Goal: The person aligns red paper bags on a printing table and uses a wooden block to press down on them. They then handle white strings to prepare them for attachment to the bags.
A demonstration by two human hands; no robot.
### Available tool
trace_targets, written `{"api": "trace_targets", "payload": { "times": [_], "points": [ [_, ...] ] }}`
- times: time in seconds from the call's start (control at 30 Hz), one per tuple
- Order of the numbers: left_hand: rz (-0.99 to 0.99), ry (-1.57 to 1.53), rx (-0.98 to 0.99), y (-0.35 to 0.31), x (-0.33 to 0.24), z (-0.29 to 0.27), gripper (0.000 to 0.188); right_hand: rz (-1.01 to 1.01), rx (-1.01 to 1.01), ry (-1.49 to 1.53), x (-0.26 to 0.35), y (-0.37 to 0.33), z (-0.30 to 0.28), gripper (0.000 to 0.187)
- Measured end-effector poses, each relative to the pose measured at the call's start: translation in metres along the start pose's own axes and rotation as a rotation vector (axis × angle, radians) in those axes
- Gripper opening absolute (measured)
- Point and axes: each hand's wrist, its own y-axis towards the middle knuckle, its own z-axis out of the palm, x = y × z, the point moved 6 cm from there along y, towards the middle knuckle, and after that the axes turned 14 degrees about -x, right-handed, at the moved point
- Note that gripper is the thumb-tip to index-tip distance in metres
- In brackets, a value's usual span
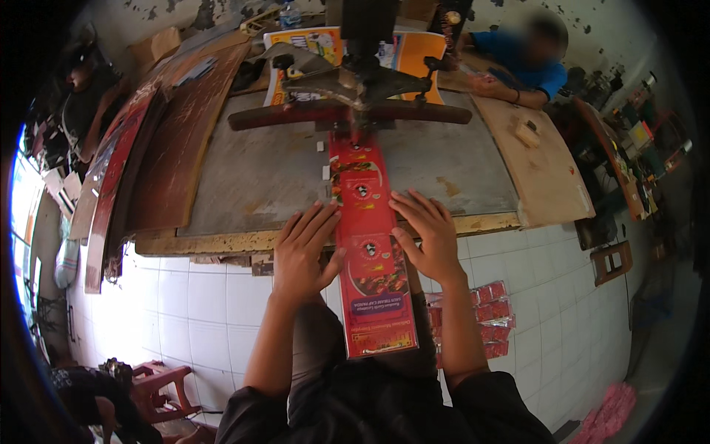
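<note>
Red printed packaging strip (366, 222): near end above the person's lap (314, 337), middle crossing the bench (251, 170) edge, far part beneath the crossbar.
Long axis: runs away from the body, far end leaning slightly left; purple panel (381, 304) toward the lap.
Left hand (305, 244): open, palm down, fingertips at the strip's left edge.
Right hand (431, 240): open, fingers extended, fingertips at the right edge.
Hand placement: opposite sides, probably to keep the strip straight.
Crossbar (425, 112): spans the strip crosswise.
Orange-edged printed sheet (423, 55): behind the crossbar.
</note>
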Motion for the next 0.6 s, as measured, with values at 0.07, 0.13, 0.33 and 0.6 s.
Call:
{"api": "trace_targets", "payload": {
  "times": [0.07,0.13,0.33,0.6],
  "points": [
    [0.009,0.001,0.005,-0.0002,-0.0001,0.0042,0.056,0.0,-0.003,-0.005,-0.0047,-0.0024,0.0,0.046],
    [0.014,0.003,0.007,-0.0017,0.0012,0.0044,0.056,0.004,-0.007,-0.008,-0.0028,-0.0028,-0.0002,0.046],
    [0.017,0.012,-0.001,-0.004,0.0024,0.0014,0.056,-0.002,-0.008,0.006,-0.0008,-0.0022,0.0021,0.045],
    [0.016,0.007,-0.021,-0.0013,0.0006,0.0052,0.056,0.005,-0.027,-0.012,-0.0039,-0.0037,0.0026,0.045]
  ]
}}
